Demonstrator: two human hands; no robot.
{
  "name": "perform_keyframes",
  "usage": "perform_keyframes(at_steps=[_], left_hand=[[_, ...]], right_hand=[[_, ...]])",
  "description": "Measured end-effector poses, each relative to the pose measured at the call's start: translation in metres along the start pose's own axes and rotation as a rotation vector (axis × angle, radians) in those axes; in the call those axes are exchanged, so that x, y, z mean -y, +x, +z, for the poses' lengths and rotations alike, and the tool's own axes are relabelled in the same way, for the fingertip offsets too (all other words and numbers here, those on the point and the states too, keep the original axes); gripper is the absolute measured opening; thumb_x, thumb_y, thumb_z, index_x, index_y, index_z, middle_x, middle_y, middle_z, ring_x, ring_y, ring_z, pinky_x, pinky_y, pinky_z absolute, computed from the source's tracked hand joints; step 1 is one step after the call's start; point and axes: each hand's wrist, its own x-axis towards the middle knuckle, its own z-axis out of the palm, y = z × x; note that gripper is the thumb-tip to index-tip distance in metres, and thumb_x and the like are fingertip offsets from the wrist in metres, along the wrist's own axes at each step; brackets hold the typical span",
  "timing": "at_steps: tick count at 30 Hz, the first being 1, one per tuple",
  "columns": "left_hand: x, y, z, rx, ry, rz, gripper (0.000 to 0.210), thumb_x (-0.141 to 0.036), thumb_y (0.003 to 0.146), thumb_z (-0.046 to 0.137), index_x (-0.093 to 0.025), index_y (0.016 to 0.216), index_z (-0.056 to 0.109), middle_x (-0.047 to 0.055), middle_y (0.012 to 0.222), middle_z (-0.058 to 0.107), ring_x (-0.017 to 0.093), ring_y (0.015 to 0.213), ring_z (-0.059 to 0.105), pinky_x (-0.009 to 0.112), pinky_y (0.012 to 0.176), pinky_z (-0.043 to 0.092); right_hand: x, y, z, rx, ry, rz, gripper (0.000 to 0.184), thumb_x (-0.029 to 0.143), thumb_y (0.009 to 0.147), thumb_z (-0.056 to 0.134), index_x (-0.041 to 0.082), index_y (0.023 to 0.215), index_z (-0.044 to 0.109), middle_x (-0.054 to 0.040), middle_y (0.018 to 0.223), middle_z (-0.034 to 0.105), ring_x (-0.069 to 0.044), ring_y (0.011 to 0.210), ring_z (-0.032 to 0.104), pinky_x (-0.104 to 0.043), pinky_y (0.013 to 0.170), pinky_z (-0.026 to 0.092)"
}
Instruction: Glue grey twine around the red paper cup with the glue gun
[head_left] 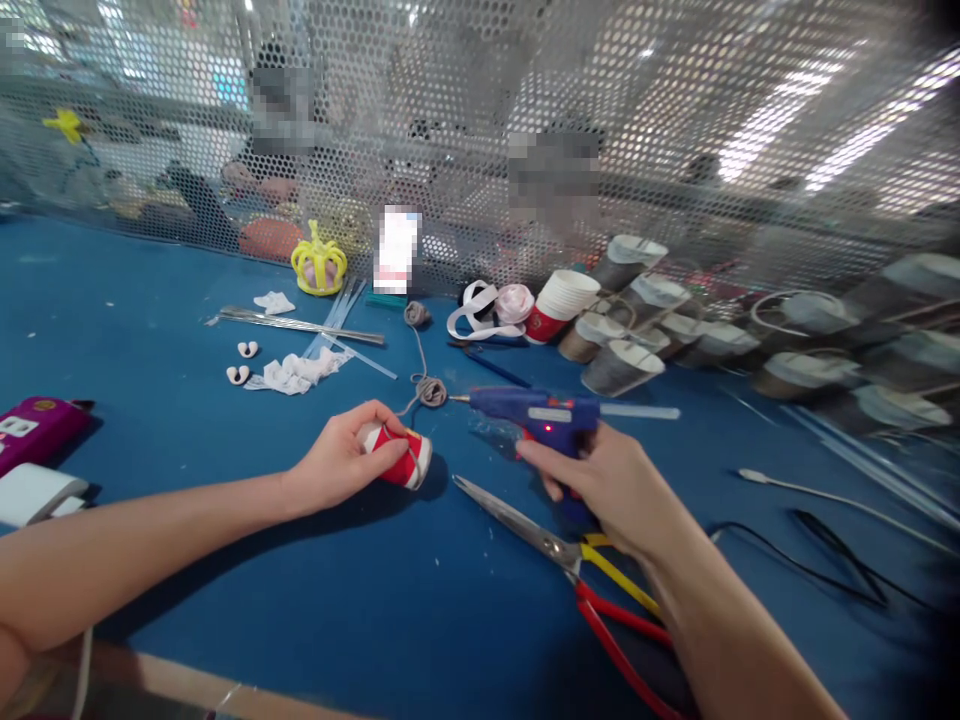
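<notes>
Near side 1st: the R forearm [697, 590] is above the handles of the scissors [551, 545]; if it drops, it may push the tip, which is near, into the cup [415, 469]. The L hand [352, 455] grasps this cup, tilted on the counter [360, 600]; I think too much squeezing could dent it. The R hand [600, 470] grips the glue gun [555, 412], nozzle just beside the nearer cord coil [431, 391]; if hot, a drip might stick the cord to the counter, or a slip could burn L fingers.

Qty: 1 scissors, 1 held cup, 1 glue gun, 2 cord coils, 2 white-and-black pieces [238, 375], 1 yellow crown [319, 268]. Grey-wrapped cups [621, 370] overlap, so exact no. can't tell.
</notes>
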Motion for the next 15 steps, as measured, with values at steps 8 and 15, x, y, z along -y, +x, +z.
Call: perform_keyframes(at_steps=[8,15], left_hand=[[-0.004,-0.004,-0.001,-0.011,0.22,0.095,0.01,-0.024,0.073,0.058,-0.016,0.078,0.054,0.002,0.079,0.066,0.006,0.051,0.046,0.018,0.05,0.037],[-0.007,-0.005,-0.001,-0.013,0.299,0.167,0.008,-0.022,0.073,0.055,-0.015,0.076,0.054,0.001,0.075,0.065,0.004,0.047,0.042,0.016,0.046,0.035]], right_hand=[[-0.031,0.053,0.001,-0.131,-0.076,0.109,0.028,0.037,0.078,0.05,0.017,0.058,0.056,-0.007,0.063,0.065,-0.012,0.05,0.057,-0.024,0.049,0.045],[-0.025,0.062,0.002,-0.189,-0.444,0.073,0.035,0.031,0.075,0.055,0.02,0.043,0.045,-0.0139,0.057,0.06,-0.029,0.068,0.061,-0.04,0.062,0.044]])
